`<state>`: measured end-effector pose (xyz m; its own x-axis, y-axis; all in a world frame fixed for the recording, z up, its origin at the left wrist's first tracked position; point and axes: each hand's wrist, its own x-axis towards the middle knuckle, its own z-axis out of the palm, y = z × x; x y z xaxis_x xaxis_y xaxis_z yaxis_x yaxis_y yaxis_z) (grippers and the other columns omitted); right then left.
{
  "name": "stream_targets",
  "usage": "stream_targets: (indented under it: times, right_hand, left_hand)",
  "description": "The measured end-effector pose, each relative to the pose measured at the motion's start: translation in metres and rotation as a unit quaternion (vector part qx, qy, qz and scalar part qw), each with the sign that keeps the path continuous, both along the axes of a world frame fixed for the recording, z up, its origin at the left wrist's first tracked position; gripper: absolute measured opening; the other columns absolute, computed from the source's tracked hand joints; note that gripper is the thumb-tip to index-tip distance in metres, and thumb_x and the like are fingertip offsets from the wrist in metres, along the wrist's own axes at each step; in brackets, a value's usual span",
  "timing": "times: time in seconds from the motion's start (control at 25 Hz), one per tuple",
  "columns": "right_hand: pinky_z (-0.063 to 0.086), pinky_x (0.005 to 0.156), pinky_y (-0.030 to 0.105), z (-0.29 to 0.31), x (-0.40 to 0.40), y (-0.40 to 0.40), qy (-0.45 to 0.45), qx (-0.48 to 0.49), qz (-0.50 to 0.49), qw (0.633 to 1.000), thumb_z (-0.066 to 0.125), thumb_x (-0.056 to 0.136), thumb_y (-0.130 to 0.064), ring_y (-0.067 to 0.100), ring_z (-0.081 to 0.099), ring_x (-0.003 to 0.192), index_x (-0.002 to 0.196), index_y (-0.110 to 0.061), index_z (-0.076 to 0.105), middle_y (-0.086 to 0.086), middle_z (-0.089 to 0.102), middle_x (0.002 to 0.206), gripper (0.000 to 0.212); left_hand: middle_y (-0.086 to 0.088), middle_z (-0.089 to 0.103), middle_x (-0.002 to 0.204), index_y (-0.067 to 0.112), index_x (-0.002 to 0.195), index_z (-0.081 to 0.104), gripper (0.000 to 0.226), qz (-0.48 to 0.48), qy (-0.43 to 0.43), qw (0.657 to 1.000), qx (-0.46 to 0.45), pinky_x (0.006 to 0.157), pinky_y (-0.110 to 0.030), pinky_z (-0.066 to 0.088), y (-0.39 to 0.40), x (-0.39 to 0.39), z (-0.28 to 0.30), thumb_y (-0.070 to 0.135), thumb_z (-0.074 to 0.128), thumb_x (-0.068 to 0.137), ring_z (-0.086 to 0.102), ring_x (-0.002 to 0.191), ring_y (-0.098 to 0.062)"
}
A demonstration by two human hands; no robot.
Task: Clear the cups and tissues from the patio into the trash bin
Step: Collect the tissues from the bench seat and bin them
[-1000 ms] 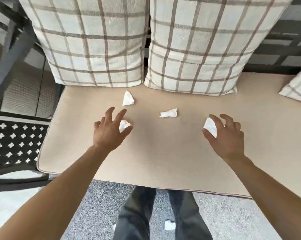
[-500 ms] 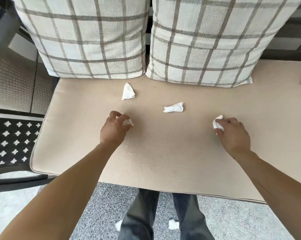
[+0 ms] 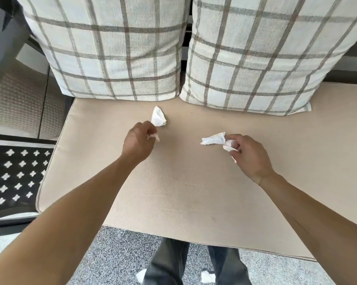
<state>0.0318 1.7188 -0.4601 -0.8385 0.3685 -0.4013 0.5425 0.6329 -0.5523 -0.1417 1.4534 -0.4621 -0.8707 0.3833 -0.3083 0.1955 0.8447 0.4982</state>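
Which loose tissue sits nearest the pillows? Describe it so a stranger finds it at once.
Start at the two plaid pillows on the tan seat cushion. Just below their meeting gap lies a crumpled white tissue, beside the left hand. Unlike the flatter tissue by the right hand, it stands peaked.

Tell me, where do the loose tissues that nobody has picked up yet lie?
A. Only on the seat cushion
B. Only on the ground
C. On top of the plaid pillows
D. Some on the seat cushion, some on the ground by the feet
D: two loose tissues lie on the seat cushion, and two more tissue scraps lie on the ground by the person's legs.
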Motion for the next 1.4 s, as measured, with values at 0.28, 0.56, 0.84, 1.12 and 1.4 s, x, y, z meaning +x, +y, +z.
stream_targets:
  times: [0.28, 0.56, 0.84, 1.12, 1.4]
  right_hand:
    - [0.043, 0.095, 0.031, -0.023, -0.051, -0.015, -0.062, -0.088, 0.086, 0.99, 0.067, 0.079, -0.004, 0.015, 0.045, 0.123, 0.141, -0.038, 0.04, -0.004, 0.023, 0.152, 0.075]
    - [0.045, 0.074, 0.029, -0.04, -0.051, -0.029, -0.017, -0.001, 0.023, 1.0, 0.065, 0.079, -0.01, 0.021, 0.06, 0.089, 0.114, -0.025, 0.066, -0.001, 0.058, 0.106, 0.038]
    - [0.046, 0.068, 0.032, -0.025, -0.035, -0.047, 0.014, 0.062, 0.001, 0.998, 0.062, 0.089, -0.02, 0.025, 0.061, 0.084, 0.107, -0.023, 0.073, 0.002, 0.064, 0.093, 0.02]
    - [0.039, 0.067, 0.029, 0.068, -0.035, -0.047, 0.054, 0.113, -0.016, 0.992, 0.061, 0.09, -0.023, 0.02, 0.048, 0.101, 0.112, -0.028, 0.068, -0.006, 0.067, 0.097, 0.024]
    - [0.047, 0.084, 0.039, 0.227, -0.05, -0.072, 0.168, 0.107, -0.02, 0.98, 0.064, 0.087, -0.024, 0.024, 0.059, 0.099, 0.112, -0.023, 0.067, 0.002, 0.069, 0.104, 0.025]
  left_hand:
    - [-0.009, 0.046, 0.126, 0.026, 0.136, 0.05, 0.063, -0.058, -0.064, 0.995, -0.057, 0.08, -0.029, 0.049, 0.039, -0.062, -0.015, -0.001, 0.065, 0.081, 0.059, 0.099, -0.026]
    - [0.004, 0.049, 0.115, 0.012, 0.109, 0.069, 0.033, -0.088, -0.057, 0.994, -0.035, 0.077, -0.016, 0.047, 0.037, -0.062, -0.034, -0.004, 0.064, 0.081, 0.058, 0.091, -0.003]
    - [-0.005, 0.056, 0.114, 0.022, 0.117, 0.061, 0.025, -0.165, 0.026, 0.966, -0.196, 0.069, -0.037, 0.049, 0.03, -0.032, -0.024, 0.016, 0.053, 0.093, 0.06, 0.097, -0.027]
    - [0.004, 0.055, 0.101, 0.024, 0.106, 0.058, 0.018, -0.091, 0.029, 0.993, -0.062, 0.066, -0.033, 0.042, 0.012, -0.008, 0.06, 0.028, 0.053, 0.09, 0.054, 0.095, -0.019]
    - [0.009, 0.056, 0.095, 0.027, 0.1, 0.059, 0.021, -0.01, 0.079, 0.994, 0.073, 0.074, -0.035, 0.047, -0.016, -0.002, 0.211, 0.03, 0.061, 0.08, 0.052, 0.099, -0.017]
